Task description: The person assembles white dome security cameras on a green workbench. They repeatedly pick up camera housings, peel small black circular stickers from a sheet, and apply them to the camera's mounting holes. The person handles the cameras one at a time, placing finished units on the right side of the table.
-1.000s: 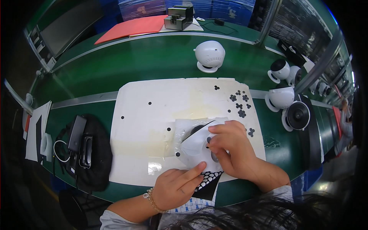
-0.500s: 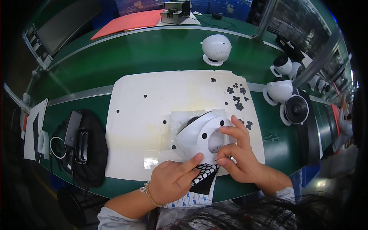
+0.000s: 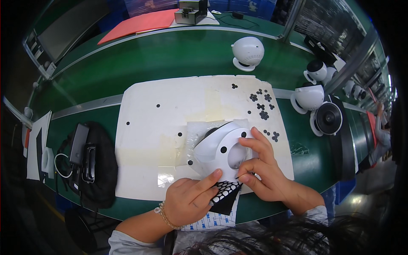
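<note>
A white round-bodied device lies tipped over on a bubble-wrap pouch, its ring-shaped base turned up. Two black round pads sit on the ring. My left hand is closed on a black sheet with white round cut-outs, held just below the ring, and its index fingertip touches the ring's near-left edge. Thumb and index finger of my right hand pinch a tiny dark piece, probably a pad seen edge-on, beside the ring's near edge. Another right fingertip rests on the ring's far right.
Under the work is a large white board with loose black dots and pad clusters. Beyond it stands another white device; more white devices are at the right. A black bag with dark adapters lies left.
The white device at the back has shifted to the right. My pinching right fingers have hardly moved, and the left hand keeps its place on the sheet. The whole view has drifted slightly.
</note>
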Motion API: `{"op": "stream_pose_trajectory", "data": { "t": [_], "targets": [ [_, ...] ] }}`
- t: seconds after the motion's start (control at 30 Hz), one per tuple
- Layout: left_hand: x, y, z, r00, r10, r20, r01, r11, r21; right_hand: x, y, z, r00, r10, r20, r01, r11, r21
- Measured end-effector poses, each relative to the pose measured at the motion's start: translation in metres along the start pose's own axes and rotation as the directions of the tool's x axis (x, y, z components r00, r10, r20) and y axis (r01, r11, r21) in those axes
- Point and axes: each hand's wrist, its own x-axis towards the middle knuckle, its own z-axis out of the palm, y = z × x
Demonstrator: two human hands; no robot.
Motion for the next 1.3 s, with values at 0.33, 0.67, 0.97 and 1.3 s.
{"op": "stream_pose_trajectory", "data": {
  "t": [0.33, 0.67, 0.97, 1.3],
  "targets": [
    [-0.003, 0.002, 0.005, 1.0, -0.001, -0.022, 0.001, 1.0, -0.001, -0.013, 0.018, 0.011, 0.98, -0.18, -0.089, 0.167, 0.977, -0.135],
    [-0.004, -0.001, 0.007, 1.0, 0.019, -0.011, -0.019, 1.0, 0.009, -0.024, 0.035, 0.01, 0.952, -0.306, -0.015, 0.285, 0.903, -0.32],
    [-0.008, -0.006, 0.01, 0.999, 0.048, 0.004, -0.048, 0.999, -0.003, -0.018, 0.044, 0.008, 0.888, -0.459, 0.019, 0.415, 0.784, -0.461],
    [-0.002, -0.007, 0.009, 0.992, 0.117, 0.04, -0.12, 0.99, 0.074, 0.052, 0.14, -0.036, 0.895, -0.012, -0.446, -0.123, 0.954, -0.273]
  ]
}}
